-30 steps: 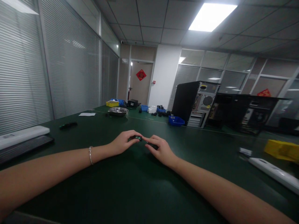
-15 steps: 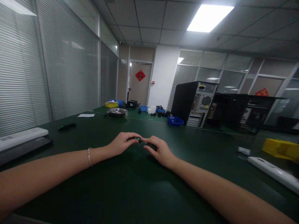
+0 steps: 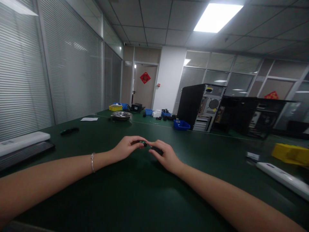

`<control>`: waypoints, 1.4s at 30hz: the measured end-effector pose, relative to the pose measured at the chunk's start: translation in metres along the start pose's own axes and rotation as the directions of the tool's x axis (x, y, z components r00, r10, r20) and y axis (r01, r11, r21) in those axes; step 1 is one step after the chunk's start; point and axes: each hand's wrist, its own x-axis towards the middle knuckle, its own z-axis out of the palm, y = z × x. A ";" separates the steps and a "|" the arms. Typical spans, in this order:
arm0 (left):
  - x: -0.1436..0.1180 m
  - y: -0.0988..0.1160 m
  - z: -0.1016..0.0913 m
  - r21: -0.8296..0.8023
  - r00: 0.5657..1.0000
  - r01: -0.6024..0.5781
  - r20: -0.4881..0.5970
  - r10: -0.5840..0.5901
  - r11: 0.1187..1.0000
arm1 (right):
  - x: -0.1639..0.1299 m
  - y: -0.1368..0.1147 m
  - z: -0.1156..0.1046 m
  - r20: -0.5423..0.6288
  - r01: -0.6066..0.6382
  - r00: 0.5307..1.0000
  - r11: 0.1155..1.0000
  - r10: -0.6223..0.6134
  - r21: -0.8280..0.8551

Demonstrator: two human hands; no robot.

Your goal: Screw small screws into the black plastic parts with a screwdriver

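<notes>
Well out over the green table (image 3: 135,199), both bare hands meet at a small dark part (image 3: 144,143). The left hand (image 3: 125,148) curls its fingertips around the part's near end and pinches it, a thin bracelet (image 3: 92,162) showing on that wrist. The right hand (image 3: 165,154) lies just beside it, fingers bent over a second dark piece (image 3: 157,150) that touches or nearly touches the first; whether the right hand truly grips that piece cannot be told, since its fingers hide most of it. The small part sits between the two sets of fingertips, just above the tabletop, with a faint green glint on it.

Farther back stand a computer tower (image 3: 201,107), a blue bin (image 3: 181,125) and a metal bowl (image 3: 121,115). A yellow bin (image 3: 289,154) and a long white object (image 3: 282,178) lie at the right, well apart from the hands.
</notes>
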 end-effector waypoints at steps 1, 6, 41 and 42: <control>0.000 0.000 0.000 -0.004 1.000 0.003 -0.005 -0.003 1.000 | 0.000 0.000 0.000 -0.003 -0.002 1.000 1.000 0.002 -0.001; 0.000 0.003 0.000 0.013 1.000 0.017 0.004 -0.017 1.000 | 0.000 0.001 0.000 0.021 -0.004 1.000 1.000 0.004 -0.013; 0.004 -0.005 0.004 -0.535 0.931 0.364 0.222 -0.289 0.762 | 0.002 -0.009 -0.007 0.162 0.032 0.986 0.998 -0.041 0.056; 0.004 -0.005 0.004 -0.538 0.934 0.355 0.228 -0.273 0.764 | 0.002 -0.008 -0.007 0.162 0.034 0.986 0.998 -0.043 0.059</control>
